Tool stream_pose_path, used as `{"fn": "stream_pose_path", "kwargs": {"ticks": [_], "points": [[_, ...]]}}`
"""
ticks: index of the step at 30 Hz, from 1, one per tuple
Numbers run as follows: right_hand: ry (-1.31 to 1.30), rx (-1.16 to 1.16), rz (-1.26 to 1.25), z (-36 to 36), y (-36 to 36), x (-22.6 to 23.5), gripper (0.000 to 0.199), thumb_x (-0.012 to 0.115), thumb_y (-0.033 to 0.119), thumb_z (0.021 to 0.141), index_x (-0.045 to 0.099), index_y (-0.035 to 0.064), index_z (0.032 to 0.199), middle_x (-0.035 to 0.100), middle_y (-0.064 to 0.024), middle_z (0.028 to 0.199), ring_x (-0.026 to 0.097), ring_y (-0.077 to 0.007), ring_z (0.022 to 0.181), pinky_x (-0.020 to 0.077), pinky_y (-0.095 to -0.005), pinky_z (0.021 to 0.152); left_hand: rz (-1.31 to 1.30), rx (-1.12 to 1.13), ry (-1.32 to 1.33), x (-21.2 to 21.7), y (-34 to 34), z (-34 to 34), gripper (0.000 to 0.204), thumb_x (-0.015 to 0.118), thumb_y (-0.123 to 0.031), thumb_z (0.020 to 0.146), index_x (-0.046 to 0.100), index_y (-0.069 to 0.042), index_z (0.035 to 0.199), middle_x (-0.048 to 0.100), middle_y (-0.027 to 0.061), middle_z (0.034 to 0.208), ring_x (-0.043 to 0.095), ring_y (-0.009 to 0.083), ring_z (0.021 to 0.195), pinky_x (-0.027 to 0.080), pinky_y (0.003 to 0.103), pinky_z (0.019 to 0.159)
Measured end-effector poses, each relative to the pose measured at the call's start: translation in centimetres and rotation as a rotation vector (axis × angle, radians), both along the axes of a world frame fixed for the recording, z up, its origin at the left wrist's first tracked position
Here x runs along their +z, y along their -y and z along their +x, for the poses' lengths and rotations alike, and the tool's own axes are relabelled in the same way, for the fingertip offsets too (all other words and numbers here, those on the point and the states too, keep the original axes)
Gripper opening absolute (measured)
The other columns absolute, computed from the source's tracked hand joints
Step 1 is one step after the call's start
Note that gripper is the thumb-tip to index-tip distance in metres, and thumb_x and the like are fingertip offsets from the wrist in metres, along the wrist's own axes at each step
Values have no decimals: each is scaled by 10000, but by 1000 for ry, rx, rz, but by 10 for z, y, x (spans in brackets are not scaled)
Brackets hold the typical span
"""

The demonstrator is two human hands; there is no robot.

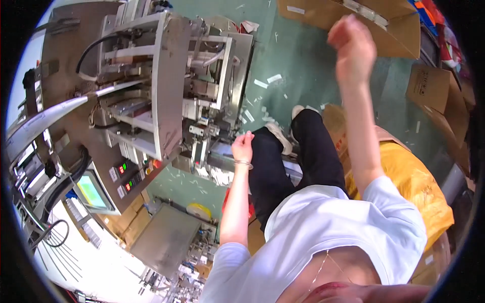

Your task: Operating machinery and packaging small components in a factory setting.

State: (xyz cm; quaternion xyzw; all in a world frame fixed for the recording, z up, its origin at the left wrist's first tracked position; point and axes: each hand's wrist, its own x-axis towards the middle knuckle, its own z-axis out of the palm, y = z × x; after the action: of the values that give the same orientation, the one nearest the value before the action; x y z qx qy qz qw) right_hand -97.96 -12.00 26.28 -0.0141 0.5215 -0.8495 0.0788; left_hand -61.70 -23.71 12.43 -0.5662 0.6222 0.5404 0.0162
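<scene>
Nearest the camera, the person's white T-shirt [323,227] fills the lower middle, with black trousers [303,161] and white shoes [280,136] stretching away over the green floor [298,65]. The left arm runs up from the shoulder, nearly straight, and the left hand [243,146] sits loosely closed with a thin bracelet [244,163] at the wrist. It rests at the edge of the machine's steel outfeed [217,161], touching or just beside it; whether it grips anything cannot be told. The right arm is raised high and bent at the elbow, forearm upright in the picture. The right hand [351,43] is curled into a loose fist, blurred, in front of an open cardboard box [399,30]; no held thing can be made out in it. Beside the right arm lies a bulging yellow bag [419,187]. To the left stands the packing machine [151,86], with a small control screen [92,192] lower down. Paper scraps [268,81] lie scattered on the floor further off.
</scene>
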Motion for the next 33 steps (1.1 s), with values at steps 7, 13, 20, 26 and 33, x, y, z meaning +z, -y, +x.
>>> {"fn": "stream_pose_path", "kwargs": {"ticks": [7,13,20,26,33], "points": [[275,135,386,121,-3,-243,111,624,132,821,590,30,851,558,-7,685,511,-68,588,405,-200,527,-502,-314,51,-135,51,-23,223,572,-226,820,641,-18,863,629,173,838,608,318,753,467,351,691],[340,235,507,149,-17,-358,91,605,126,831,599,37,849,576,-14,685,526,-82,547,415,-210,478,-638,-339,276,-258,105,-52,357,560,-256,809,549,7,1051,563,223,1063,549,330,968,438,391,817],[-426,150,868,165,12,-389,83,622,94,803,582,24,821,572,-48,670,536,-119,556,423,-269,500,-811,-484,577,-389,144,-53,454,513,-258,839,412,-19,1211,480,181,1132,479,388,1034,412,457,882],[-501,364,873,171,15,-377,72,619,75,797,585,17,824,586,-78,722,554,-141,605,437,-283,550,-807,-662,538,-390,167,-44,295,432,-184,869,484,-50,1126,527,166,1042,526,355,976,451,433,807],[-194,651,531,195,25,-400,186,565,107,852,581,11,1010,605,-88,837,561,-135,706,453,-262,629,-739,-850,-221,-227,70,-48,279,500,-25,817,522,-40,1094,546,137,957,532,296,937,452,382,757]]}}
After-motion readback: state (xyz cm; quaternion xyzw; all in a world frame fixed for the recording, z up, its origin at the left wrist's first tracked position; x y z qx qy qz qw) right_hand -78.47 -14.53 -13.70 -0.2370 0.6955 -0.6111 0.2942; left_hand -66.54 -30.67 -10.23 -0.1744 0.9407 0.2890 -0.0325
